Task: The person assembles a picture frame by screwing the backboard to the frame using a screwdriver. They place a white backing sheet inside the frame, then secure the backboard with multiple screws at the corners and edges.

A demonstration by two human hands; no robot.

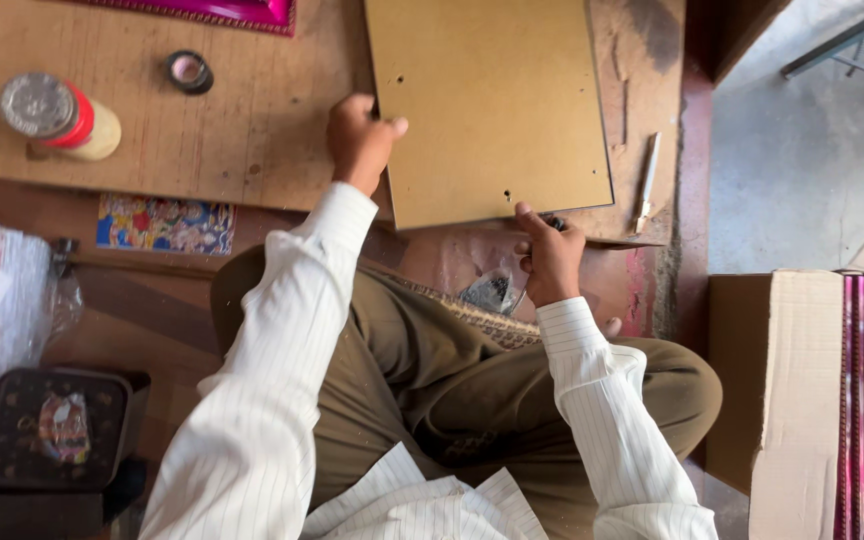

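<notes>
1. The left hand (357, 140) grips the left edge of the brown board (492, 105), thumb on top and fingers under. The board lies flat on the wooden table (152, 140), at about 12 o'clock from the person's lap.
2. The right hand (549, 262) is at the board's near edge, at 1 o'clock. Its fingers are pinched tight on a small dark thing; I cannot tell what it is.
3. To do this well, I think the left hand should press the board still, and the right hand should work slowly by the small hole near the edge.
4. A jar with a red band and silver lid (57, 115) is at 10 o'clock.
5. A small colourful picture card (164, 224) lies at 9 o'clock.
6. A brown cardboard box (792, 390) holding pink strips sits at 3 o'clock.
7. A clear plastic bag (492, 290) rests on the lap.
</notes>
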